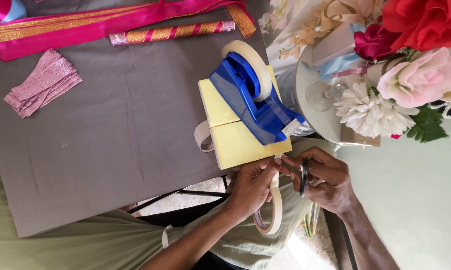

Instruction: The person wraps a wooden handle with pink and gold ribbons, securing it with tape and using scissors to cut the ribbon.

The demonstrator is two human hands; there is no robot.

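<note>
Roll of masking tape (274, 210) sits upright between our two hands, below the near edge of the grey board (110, 150), over our lap. We keep it on edge, likely so a strip can be drawn off the top.

Left hand (253, 187): fingers curled shut around the upper rim of the roll, thumb and fingertips pinching at the tape end. Wrist bent inward, forearm coming up from lower left.

Right hand (325, 180): closed around small dark scissors (304, 176), blades pointed toward the left fingertips, close beside the pinched end. Whether the blades are apart we cannot tell.

Just above the hands: blue tape dispenser (253, 97) resting on a yellow pad (235, 142). To the right of the hands, artificial flowers (410, 65). Far beyond the left hand, pink ribbons (85, 27) and glitter strips (43, 82).
</note>
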